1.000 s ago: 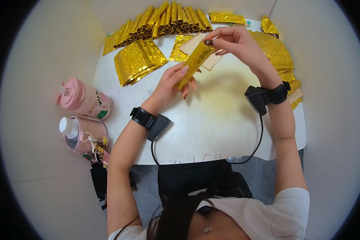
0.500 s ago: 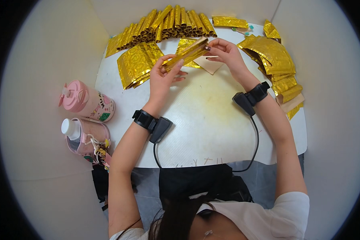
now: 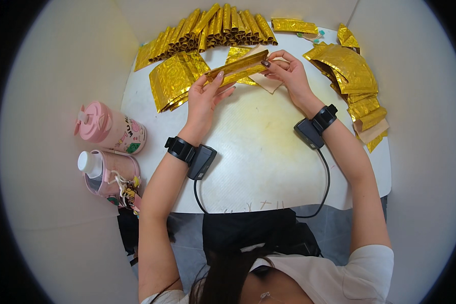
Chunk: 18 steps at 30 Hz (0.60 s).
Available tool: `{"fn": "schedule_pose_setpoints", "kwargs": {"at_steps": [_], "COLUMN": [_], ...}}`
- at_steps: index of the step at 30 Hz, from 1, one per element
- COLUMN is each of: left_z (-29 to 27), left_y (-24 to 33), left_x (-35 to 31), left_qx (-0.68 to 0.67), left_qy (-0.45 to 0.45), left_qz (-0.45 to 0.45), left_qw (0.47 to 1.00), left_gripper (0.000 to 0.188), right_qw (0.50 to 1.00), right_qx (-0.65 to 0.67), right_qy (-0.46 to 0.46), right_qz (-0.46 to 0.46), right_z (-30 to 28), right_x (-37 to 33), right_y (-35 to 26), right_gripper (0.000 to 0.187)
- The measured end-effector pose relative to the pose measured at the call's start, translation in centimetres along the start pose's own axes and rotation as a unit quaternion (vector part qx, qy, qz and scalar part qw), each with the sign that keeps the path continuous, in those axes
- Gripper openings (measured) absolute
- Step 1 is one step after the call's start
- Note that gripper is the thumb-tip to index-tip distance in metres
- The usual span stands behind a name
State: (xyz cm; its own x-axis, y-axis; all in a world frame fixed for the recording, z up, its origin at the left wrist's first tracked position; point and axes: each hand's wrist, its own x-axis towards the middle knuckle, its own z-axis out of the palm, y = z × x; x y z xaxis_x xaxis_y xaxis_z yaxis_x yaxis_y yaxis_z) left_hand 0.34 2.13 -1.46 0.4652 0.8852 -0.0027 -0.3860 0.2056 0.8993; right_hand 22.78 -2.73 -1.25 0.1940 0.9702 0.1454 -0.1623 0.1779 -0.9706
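Note:
Between my two hands is a strip of gold foil paper (image 3: 242, 67), folded lengthwise into an open trough and tilted up toward the right. My left hand (image 3: 205, 96) pinches its left end, thumb on top. At the other end my right hand (image 3: 287, 73) grips the strip with thumb and fingers. Below and behind it lie a flat gold sheet (image 3: 236, 52) and a tan paper piece (image 3: 268, 84), both partly hidden. A stack of gold foil sheets (image 3: 173, 80) rests beside my left hand. Both wrists wear black strapped devices with cables.
Rolled gold paper tubes (image 3: 223, 28) are piled at the back of the white table (image 3: 258, 162). More gold sheets (image 3: 353, 71) fan along the right side, near a single gold roll (image 3: 294, 26). Two pink bottles (image 3: 97, 121) stand at left. Pale partitions enclose the table.
The foil strip has shifted slightly right and down and turned flatter, so its inside trough shows more. My right hand has moved a little right; both hands keep their hold.

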Motion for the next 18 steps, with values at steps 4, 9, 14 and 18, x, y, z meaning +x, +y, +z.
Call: {"fn": "schedule_pose_setpoints", "kwargs": {"at_steps": [4, 9, 14, 18], "left_z": [0.34, 0.16, 0.44, 0.59], "left_y": [0.21, 0.11, 0.21, 0.17], "left_x": [-0.20, -0.10, -0.14, -0.11], "left_qx": [-0.005, 0.026, 0.029, 0.048], "left_qy": [0.008, -0.029, -0.008, 0.014], "left_qz": [0.001, 0.008, 0.011, 0.036], "left_qw": [1.000, 0.999, 1.000, 0.998], "left_gripper": [0.030, 0.036, 0.041, 0.044], "right_qw": [0.999, 1.000, 0.999, 0.999], "right_qx": [0.049, 0.021, 0.009, 0.010], "right_qy": [0.005, 0.000, -0.003, -0.039], "right_qz": [0.012, -0.003, -0.031, -0.029], "right_z": [-0.06, -0.35, -0.65, -0.74], "right_x": [-0.08, -0.17, -0.13, -0.01], "right_y": [-0.30, -0.16, -0.12, 0.03], "right_gripper": [0.020, 0.023, 0.029, 0.033]}}
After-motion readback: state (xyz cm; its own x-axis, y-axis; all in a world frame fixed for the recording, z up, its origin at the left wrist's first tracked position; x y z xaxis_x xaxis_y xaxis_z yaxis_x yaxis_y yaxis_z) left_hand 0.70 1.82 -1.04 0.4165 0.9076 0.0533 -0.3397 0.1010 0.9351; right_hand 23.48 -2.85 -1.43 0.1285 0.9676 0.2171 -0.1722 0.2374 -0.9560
